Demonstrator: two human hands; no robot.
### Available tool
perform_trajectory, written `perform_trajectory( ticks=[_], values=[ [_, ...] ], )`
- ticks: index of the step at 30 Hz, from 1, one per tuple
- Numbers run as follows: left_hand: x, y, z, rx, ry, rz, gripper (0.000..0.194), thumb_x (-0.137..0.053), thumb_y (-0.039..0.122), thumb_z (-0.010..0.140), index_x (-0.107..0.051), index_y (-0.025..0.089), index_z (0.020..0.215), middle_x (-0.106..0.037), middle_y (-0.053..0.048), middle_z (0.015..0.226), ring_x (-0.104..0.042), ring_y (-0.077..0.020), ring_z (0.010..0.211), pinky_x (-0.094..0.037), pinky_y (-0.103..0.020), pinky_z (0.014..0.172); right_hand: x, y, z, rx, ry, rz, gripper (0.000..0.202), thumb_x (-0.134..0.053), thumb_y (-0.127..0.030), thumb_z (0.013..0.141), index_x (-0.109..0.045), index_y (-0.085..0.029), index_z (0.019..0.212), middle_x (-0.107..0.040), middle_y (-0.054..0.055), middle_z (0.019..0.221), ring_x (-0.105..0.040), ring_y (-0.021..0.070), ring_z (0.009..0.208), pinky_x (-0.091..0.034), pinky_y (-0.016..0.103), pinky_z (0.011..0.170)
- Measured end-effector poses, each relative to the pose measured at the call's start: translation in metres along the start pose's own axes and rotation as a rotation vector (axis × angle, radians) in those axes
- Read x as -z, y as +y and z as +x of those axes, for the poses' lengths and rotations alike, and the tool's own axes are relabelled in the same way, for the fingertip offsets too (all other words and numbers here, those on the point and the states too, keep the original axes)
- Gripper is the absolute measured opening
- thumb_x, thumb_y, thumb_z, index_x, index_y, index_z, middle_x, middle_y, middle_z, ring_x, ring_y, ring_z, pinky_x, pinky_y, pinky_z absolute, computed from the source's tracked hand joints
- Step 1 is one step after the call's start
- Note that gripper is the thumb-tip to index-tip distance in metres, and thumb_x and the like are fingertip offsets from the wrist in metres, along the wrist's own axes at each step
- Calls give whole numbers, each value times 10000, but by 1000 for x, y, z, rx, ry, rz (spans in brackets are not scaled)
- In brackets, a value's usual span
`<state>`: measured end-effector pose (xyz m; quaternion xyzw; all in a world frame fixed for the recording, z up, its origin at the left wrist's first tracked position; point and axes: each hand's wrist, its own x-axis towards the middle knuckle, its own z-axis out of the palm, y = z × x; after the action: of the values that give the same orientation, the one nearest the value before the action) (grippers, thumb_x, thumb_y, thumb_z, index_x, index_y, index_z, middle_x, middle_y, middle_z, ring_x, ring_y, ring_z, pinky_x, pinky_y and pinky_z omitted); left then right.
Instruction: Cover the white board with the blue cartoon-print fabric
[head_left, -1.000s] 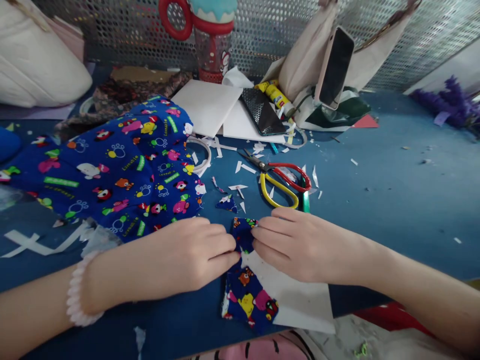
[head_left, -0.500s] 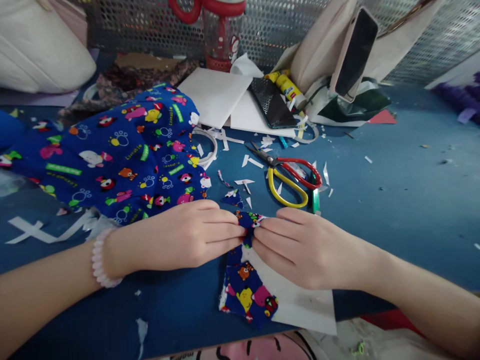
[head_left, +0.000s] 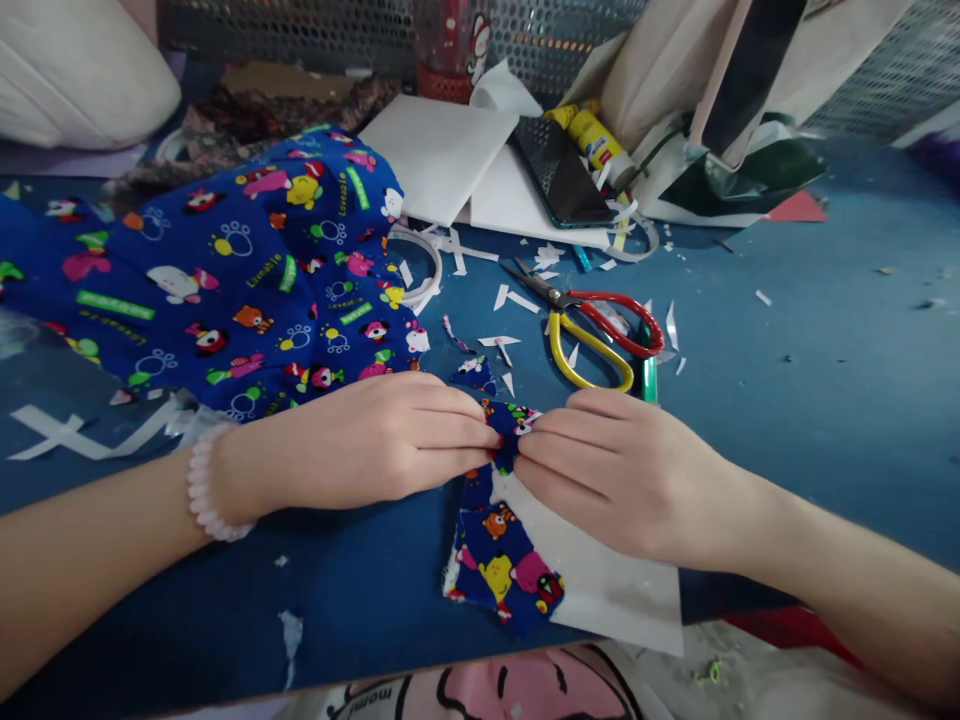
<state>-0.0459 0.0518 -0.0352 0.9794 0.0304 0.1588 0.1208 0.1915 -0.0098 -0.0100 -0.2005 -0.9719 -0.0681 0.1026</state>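
Note:
My left hand (head_left: pixel 405 435) and my right hand (head_left: pixel 607 465) meet above the table near its front edge, fingertips pinched on a small piece of blue printed fabric (head_left: pixel 499 560). The fabric's lower part hangs free and shows cartoon animals. It lies over a white sheet of paper (head_left: pixel 622 590), part of which passes under my right hand. A triangular fabric scrap (head_left: pixel 474 374) sits just beyond my fingers. Scissors (head_left: pixel 592 325) with one red and one yellow handle lie open past my right hand. The exact grip of my fingertips is partly hidden.
A large blue printed cloth (head_left: pixel 247 290) covers the left side. Behind are white cards (head_left: pixel 435 150), a dark phone (head_left: pixel 562 180), a yellow glue stick (head_left: pixel 600 145), a roll of tape (head_left: pixel 424 265) and a propped phone (head_left: pixel 750 80). Paper scraps are strewn about.
The camera view has tilted down and shifted slightly, so everything sits a little higher in the picture. Both hands keep their pinch on the fabric piece, with little visible movement.

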Motion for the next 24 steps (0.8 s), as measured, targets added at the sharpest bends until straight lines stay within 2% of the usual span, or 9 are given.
perform_trajectory(
  ticks=[7,11,17,24],
  values=[
    [-2,-1,2,-30,41,19,335,-409,166,1020,-744,154,1033,-759,-88,1071,-670,-182,1075,-536,-319,979,-8,-3,2,-167,66,104,329,-426,-121,984,-669,-149,763,-678,44,757,-587,148,721,-451,309,662],
    [-2,-3,1,-32,6,-7,273,-485,248,1003,-745,173,1044,-751,-76,1103,-655,-184,1101,-494,-327,1041,-6,-2,1,-119,27,101,319,-415,-124,991,-677,-153,812,-685,49,788,-600,154,765,-467,316,688],
    [-2,-3,-1,-9,-22,-44,257,-544,324,979,-734,165,1050,-731,-99,1145,-637,-211,1123,-490,-350,999,-3,-1,1,-40,11,51,377,-344,-79,995,-680,-146,836,-693,64,831,-595,154,761,-476,329,682],
    [-5,4,2,84,14,-92,227,-563,296,970,-723,142,1015,-724,-100,1127,-643,-227,1077,-490,-365,945,-10,-5,1,-147,79,109,288,-429,-84,973,-670,-125,819,-685,59,775,-604,162,728,-502,316,669]
  ],
)
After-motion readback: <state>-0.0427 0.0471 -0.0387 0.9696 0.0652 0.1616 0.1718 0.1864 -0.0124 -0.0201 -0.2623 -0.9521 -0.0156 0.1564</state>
